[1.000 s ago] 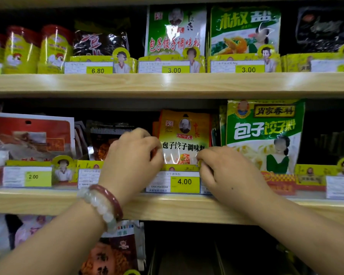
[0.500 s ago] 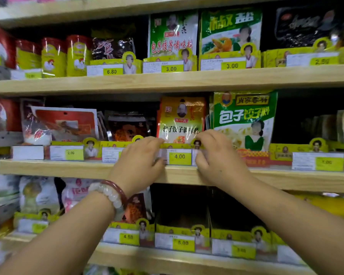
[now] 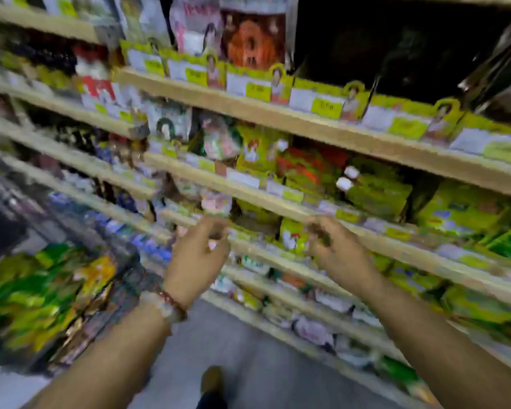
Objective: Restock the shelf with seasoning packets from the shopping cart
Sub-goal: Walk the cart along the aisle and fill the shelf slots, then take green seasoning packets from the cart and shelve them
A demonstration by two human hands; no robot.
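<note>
Packets [image 3: 33, 293] heaped in cart, shelves [image 3: 278, 113] stocked; left hand [image 3: 196, 258], right hand [image 3: 341, 255], fingers loosely curled, empty

1. The shelf boards [image 3: 322, 125] look like pale, matt wood along their front edges.
2. The seasoning packets [image 3: 378, 196] have glossy film wrappers.
3. The price tags [image 3: 326, 106] look like paper or card.
4. The bracelet [image 3: 171, 305] has smooth, shiny beads.
5. The floor [image 3: 233, 335] is smooth, grey and matt.
</note>
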